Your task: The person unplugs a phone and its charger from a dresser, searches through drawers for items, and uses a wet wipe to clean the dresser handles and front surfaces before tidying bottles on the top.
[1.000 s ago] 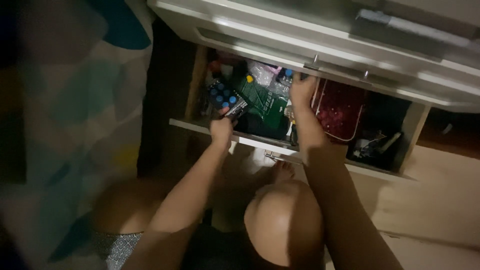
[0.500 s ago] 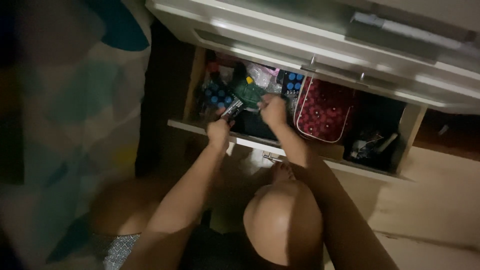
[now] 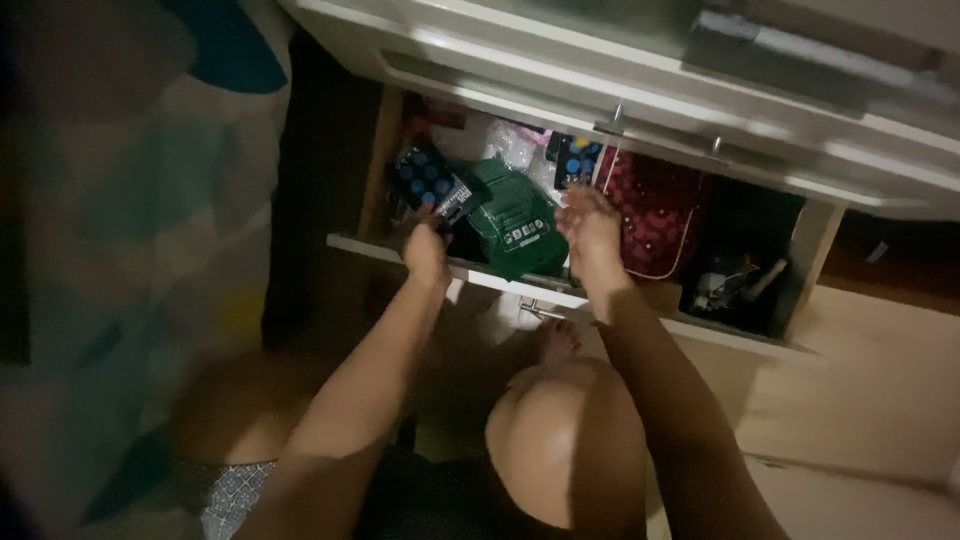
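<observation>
Black card (image 3: 432, 185) tilted, long axis diagonal, left hand (image 3: 425, 250)

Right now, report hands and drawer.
Left hand grips dark card of blue discs. Right hand open beside green packet. Drawer open, crowded.

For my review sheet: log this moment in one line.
left hand: holds dark blue-dotted pack | right hand: open beside green packet | drawer: open
</observation>
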